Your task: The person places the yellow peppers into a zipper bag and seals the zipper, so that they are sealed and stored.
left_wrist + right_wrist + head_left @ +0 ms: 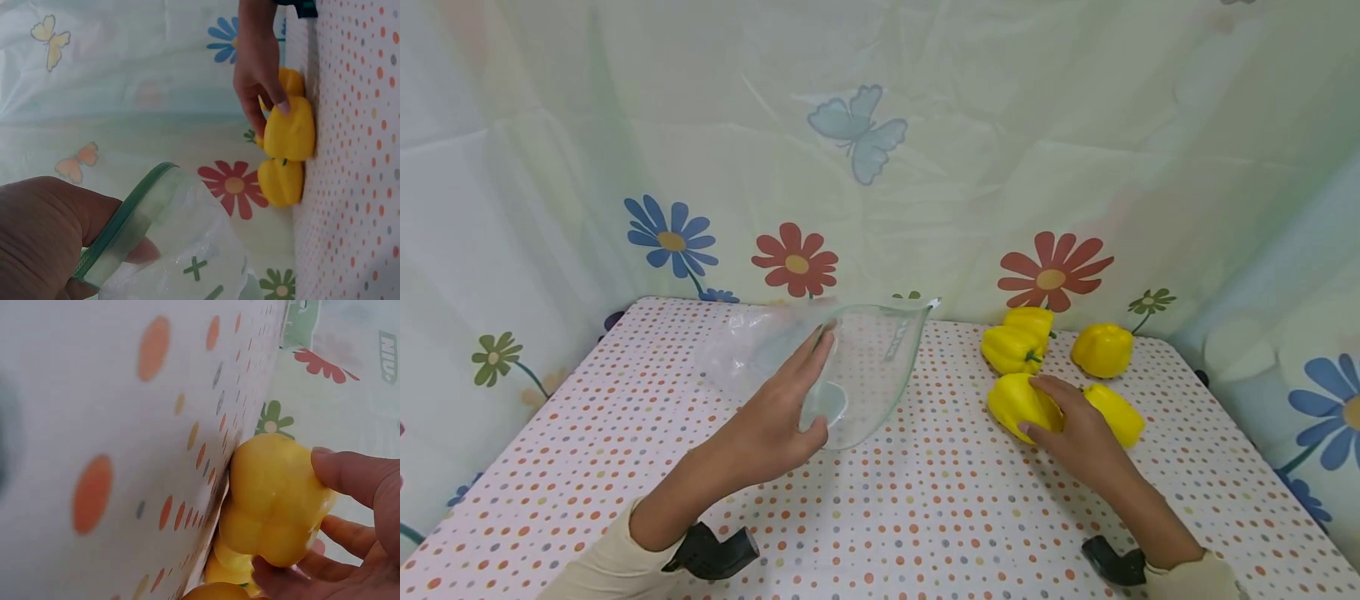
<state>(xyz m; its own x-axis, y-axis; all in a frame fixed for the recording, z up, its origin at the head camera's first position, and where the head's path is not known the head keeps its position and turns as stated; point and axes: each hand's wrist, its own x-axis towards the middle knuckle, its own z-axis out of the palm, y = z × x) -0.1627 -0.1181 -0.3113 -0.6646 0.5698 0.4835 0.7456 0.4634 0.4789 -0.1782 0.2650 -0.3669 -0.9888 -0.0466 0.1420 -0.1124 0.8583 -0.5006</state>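
A pale sheet (940, 183) printed with flowers and a butterfly hangs behind a worktop (925, 517) covered in multicoloured dots. Five yellow bell peppers (1102, 352) are on its right side: two overlap at the back, one sits to their right, and two lie nearer the person. One clear plastic bag (876, 375), edged in green, is left of them.

The left hand (778, 417) is at the bag's gaping mouth, its fingers stretched out straight and the thumb spread well away, touching the plastic. The right hand (1078, 429) grips the front left pepper (1017, 404), thumb on one side and bent fingers on the other, parted by the pepper's width.
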